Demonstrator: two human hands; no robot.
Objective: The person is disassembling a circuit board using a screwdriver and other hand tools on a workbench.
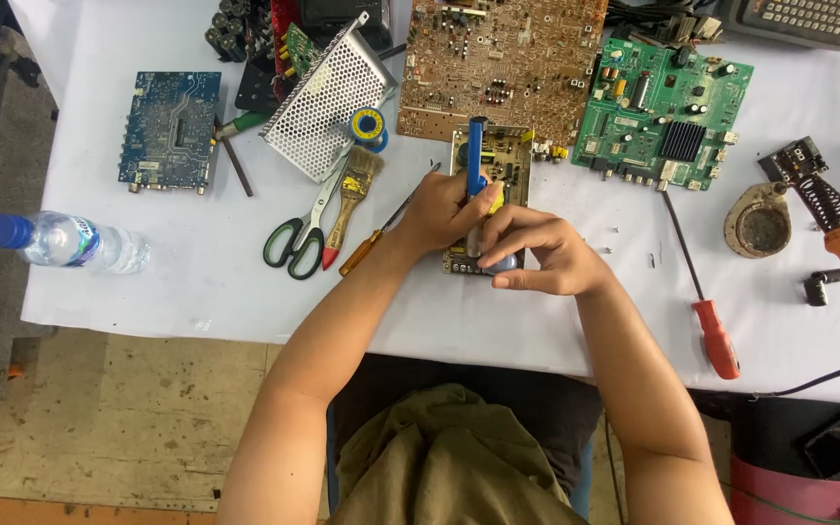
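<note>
Olive cloth covered my lap below the white-draped table [148,292]. Both hands met over a small tan circuit board [507,156] at the table's middle: my left hand [444,214] gripped a slim blue-handled tool [476,160] upright, and my right hand [537,255] pinched the board's near edge.

A blue-handled tool [476,156] stands upright on a small yellowish circuit board [503,156].

Matt white table cover [196,292], perhaps paper; perforated metal cage [328,97]
</note>
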